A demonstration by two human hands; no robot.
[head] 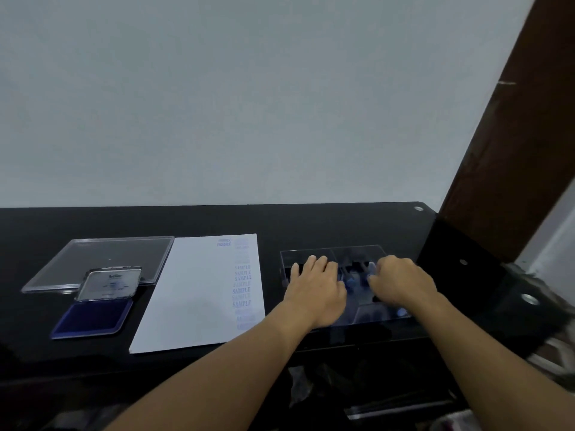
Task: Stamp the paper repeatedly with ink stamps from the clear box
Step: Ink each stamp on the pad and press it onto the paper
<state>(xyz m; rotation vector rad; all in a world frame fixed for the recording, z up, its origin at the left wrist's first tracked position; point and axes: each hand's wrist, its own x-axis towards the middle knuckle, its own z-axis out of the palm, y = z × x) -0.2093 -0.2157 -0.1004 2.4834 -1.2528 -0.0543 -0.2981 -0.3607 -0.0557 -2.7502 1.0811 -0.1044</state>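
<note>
Hands over clear box point(367, 251): left hand point(314, 289) flat, right hand point(401, 284) curled at stamps point(350, 283), grip unclear.

The white paper point(193, 290) lay flat, a column of blue SAMPLE and FRAGILE prints running down its right edge. Just right of the paper sat the clear box point(357, 251), open-topped, with blue-handled stamps point(350, 283) inside, too blurred to count. Left of the paper lay the open blue ink pad point(93, 317).
</note>
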